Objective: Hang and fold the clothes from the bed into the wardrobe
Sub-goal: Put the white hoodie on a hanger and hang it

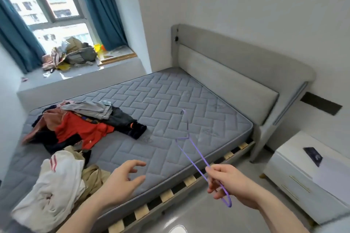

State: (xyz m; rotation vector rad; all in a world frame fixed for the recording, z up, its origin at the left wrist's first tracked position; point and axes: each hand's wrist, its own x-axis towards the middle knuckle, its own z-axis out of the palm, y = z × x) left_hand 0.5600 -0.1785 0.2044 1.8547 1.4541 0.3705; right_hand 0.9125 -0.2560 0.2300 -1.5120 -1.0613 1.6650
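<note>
The right hand (225,181) pinches a thin purple hanger (191,154) by one shoulder end, its hook pointing away over the near side of the mattress (170,100). The left hand (121,181) is released, fingers spread and loosely bent, hovering above the mattress's near edge and holding nothing. The clothes sit in two heaps toward the foot end of the bed: a mixed pile (79,125) of red, dark and grey garments further in, and a white garment (55,181) with red stripes over something beige at the near edge, just beside the left hand.

The hanger looks light and springy (probably wire, so it may flex under a heavy garment). The clothes are soft, limp and tangled; lifting one by the collar or shoulders should free it cleanly and leave the neck open for the hanger.
</note>
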